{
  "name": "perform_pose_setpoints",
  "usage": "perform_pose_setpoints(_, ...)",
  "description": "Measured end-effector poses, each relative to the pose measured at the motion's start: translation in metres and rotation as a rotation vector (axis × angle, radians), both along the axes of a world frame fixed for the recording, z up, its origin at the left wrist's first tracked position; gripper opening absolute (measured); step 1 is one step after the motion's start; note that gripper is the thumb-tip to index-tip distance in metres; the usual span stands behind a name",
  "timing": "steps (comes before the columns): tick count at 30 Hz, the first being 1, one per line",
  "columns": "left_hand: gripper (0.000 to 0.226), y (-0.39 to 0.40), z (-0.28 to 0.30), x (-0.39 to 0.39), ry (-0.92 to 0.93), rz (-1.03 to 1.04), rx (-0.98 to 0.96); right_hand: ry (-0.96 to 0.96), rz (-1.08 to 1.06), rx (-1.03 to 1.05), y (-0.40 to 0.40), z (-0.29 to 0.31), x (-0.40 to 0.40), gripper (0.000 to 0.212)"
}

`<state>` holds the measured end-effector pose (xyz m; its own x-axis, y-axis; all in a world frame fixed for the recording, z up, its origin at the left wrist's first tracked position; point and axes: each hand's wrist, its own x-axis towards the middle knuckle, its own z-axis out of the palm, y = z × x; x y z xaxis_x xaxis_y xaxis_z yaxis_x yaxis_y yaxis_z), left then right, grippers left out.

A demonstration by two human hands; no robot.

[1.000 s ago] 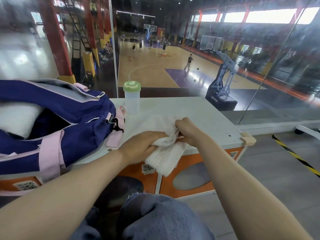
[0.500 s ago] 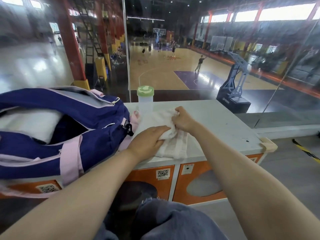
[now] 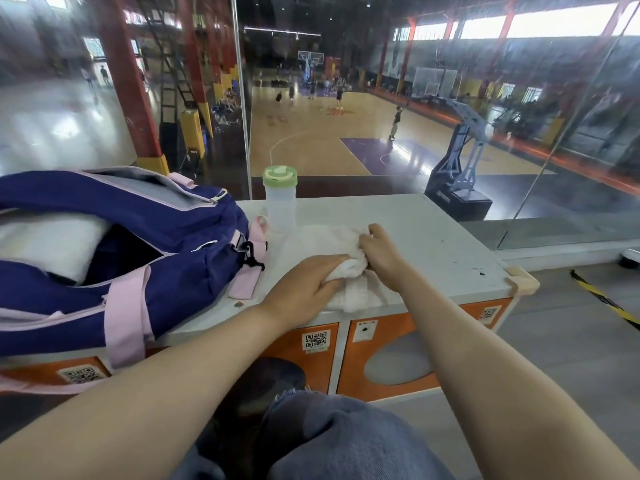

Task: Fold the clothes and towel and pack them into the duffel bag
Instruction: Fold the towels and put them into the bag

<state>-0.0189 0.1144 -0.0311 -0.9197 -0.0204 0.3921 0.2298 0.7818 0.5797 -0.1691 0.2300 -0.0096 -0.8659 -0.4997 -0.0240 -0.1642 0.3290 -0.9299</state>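
Observation:
A white towel lies bunched on the white cabinet top, its near end at the front edge. My left hand presses on and grips its left side. My right hand pinches the towel's upper right part. To the left stands a navy duffel bag with pink straps, its top unzipped. A folded white cloth sits inside the bag.
A clear bottle with a green lid stands just behind the towel, next to the bag's end. Orange locker doors face me below the top. A glass wall rises behind the cabinet. My knees are below.
The towel's hanging end has been drawn up from over the front edge onto the cabinet top. Both hands moved away from me and stay on the towel.

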Motion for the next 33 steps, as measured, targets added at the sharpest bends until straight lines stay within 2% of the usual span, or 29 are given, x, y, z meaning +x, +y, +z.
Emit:
perform_pose_setpoints(2, 0.044, 0.016, 0.0, 0.002, -0.022, -0.007, -0.116, -0.085, -0.028, -0.121, 0.008, -0.006, 0.0, 0.003)
perform_pose_setpoints(4, 0.049, 0.026, -0.004, 0.001, -0.092, 0.019, -0.315, -0.11, -0.034, -0.146, 0.011, -0.009, -0.003, 0.006)
perform_pose_setpoints(7, 0.066, 0.031, -0.013, -0.001, -0.163, 0.076, -0.563, 0.035, 0.013, 0.036, 0.01, -0.004, -0.006, 0.028)
perform_pose_setpoints(10, 0.07, 0.031, -0.016, -0.003, -0.167, 0.087, -0.655, 0.186, 0.051, 0.253, 0.013, -0.002, -0.011, 0.043)
perform_pose_setpoints(14, 0.058, 0.03, -0.012, -0.004, -0.085, 0.093, -0.558, 0.256, 0.05, 0.404, 0.018, -0.002, -0.01, 0.051)
perform_pose_setpoints(18, 0.043, 0.024, 0.01, 0.002, -0.084, 0.134, -0.321, 0.168, 0.024, 0.248, 0.026, 0.002, -0.004, 0.044)
perform_pose_setpoints(21, 0.037, 0.001, 0.035, 0.008, -0.156, 0.117, -0.226, 0.226, 0.058, 0.131, 0.031, 0.013, 0.006, 0.037)
perform_pose_setpoints(24, 0.032, -0.017, 0.065, 0.025, -0.124, 0.114, -0.089, 0.293, 0.204, 0.028, 0.026, 0.038, 0.027, 0.035)
perform_pose_setpoints(27, 0.041, -0.028, 0.091, 0.05, -0.095, 0.22, 0.015, 0.382, 0.372, 0.029, 0.011, 0.068, 0.055, 0.035)
perform_pose_setpoints(29, 0.034, -0.037, 0.105, 0.063, -0.041, 0.215, 0.086, 0.417, 0.472, 0.029, -0.001, 0.086, 0.073, 0.037)
perform_pose_setpoints(33, 0.021, -0.06, 0.123, 0.089, -0.053, 0.228, 0.057, 0.466, 0.602, 0.04, -0.027, 0.112, 0.101, 0.038)
